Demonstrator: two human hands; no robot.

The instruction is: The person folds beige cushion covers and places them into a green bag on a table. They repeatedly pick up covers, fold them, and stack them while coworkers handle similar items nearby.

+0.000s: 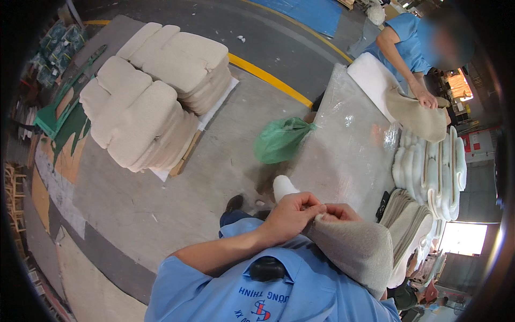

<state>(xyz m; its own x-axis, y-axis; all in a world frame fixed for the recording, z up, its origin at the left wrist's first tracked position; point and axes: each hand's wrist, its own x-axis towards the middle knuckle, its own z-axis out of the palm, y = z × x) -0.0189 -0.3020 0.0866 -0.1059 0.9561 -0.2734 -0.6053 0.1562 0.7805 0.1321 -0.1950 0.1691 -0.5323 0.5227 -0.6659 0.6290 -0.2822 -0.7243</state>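
Close to my body I hold a beige padded fabric piece (354, 247), its wide part lying across my right forearm and hiding much of it. My left hand (292, 216) is closed on the edge of the piece, fingers and thumb pinched together. My right hand (343, 211) meets it there, its fingertips pinching the same edge; part of this hand is behind the fabric. A white padded end (284, 186) sticks out beyond my left hand. Whether it belongs to the same piece I cannot tell.
A plastic-covered table (343, 155) stands ahead, with a green bag (281, 140) at its left side. Stacked beige pads (131, 115) rest on a pallet at left. White padded pieces (429, 172) and folded beige ones (405, 220) lie right. A co-worker (399, 45) handles another piece across the table.
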